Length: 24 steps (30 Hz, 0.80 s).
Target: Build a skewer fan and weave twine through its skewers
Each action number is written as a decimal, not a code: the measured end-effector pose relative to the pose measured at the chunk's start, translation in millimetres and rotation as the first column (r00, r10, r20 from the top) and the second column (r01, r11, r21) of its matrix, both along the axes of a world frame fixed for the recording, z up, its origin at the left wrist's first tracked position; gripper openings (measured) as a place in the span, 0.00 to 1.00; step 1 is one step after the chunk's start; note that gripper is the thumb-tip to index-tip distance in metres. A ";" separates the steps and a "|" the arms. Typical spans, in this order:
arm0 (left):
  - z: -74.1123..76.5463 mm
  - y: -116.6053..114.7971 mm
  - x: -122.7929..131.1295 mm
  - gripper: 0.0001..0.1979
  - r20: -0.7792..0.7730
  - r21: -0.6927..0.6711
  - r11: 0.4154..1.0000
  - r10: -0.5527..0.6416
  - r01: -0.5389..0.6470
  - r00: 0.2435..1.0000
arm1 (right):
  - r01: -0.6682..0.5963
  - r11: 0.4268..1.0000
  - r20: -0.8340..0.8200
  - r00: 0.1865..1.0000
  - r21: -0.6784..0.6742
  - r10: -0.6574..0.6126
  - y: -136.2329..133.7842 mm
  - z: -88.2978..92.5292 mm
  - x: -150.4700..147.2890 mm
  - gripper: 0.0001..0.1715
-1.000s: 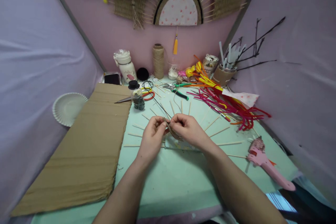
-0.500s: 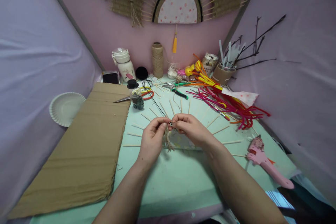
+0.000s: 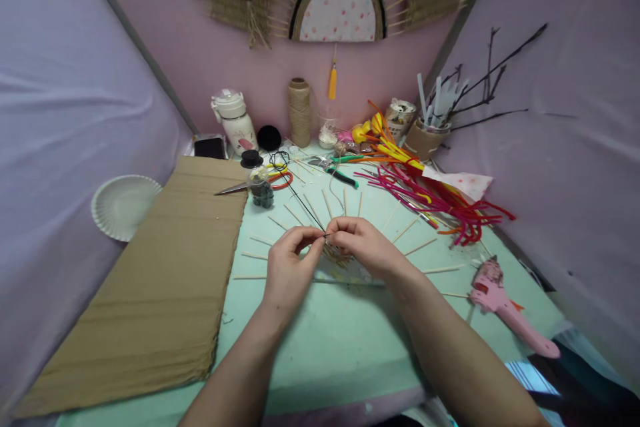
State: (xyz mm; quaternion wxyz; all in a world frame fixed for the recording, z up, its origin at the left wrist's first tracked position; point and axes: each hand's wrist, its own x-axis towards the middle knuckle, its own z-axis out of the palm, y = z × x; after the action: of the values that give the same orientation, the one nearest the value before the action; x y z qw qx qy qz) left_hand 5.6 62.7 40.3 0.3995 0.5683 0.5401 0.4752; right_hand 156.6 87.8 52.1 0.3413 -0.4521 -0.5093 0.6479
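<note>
My left hand and my right hand meet over the middle of the mint-green table, fingertips pinched together. Between them they hold a thin black cord that runs back toward the scissors, along with a strand of brown twine. Under the hands lies a half-round fan piece with several wooden sticks radiating outward. Its centre is mostly hidden by my fingers.
A corrugated cardboard sheet lies at left, with a paper plate beyond it. A pink glue gun rests at right. Coloured pipe cleaners, scissors, a twine spool and a white bottle crowd the back.
Both hands stayed pinched together at the fan's centre. The dangling bunch of twine seen half a second ago is drawn up under the fingers, and the view tilted slightly.
</note>
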 end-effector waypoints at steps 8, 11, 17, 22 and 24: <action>1.0 3.8 -1.9 0.07 0.334 -0.146 0.987 0.108 -0.062 0.936 | 0.049 0.993 0.033 0.998 0.110 -0.053 -0.6 5.5 -2.1 0.12; 0.7 5.1 -1.3 0.09 0.475 -0.247 0.968 0.082 0.043 0.876 | 0.038 0.952 0.142 0.986 0.303 -0.084 -2.0 6.9 -0.8 0.11; 2.9 5.8 -1.6 0.10 0.421 -0.328 0.929 -0.022 0.174 0.907 | -0.164 0.762 0.376 0.920 0.627 -0.111 -2.1 12.5 15.0 0.07; -1.3 5.4 -3.0 0.09 0.186 -0.325 0.905 -0.224 0.275 0.957 | -0.292 0.702 0.472 0.879 0.650 -0.070 -2.6 15.8 22.4 0.06; -2.7 4.6 -3.0 0.09 0.089 -0.328 0.889 -0.307 0.319 0.947 | -0.339 0.689 0.508 0.860 0.641 -0.048 -2.1 14.6 21.4 0.06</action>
State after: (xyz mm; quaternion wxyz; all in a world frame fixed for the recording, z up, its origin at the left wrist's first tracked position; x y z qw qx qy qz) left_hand 2.6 67.3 37.6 0.5718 0.5623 0.5079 0.3145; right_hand 178.0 85.8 66.6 0.2949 -0.3887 -0.8231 0.2906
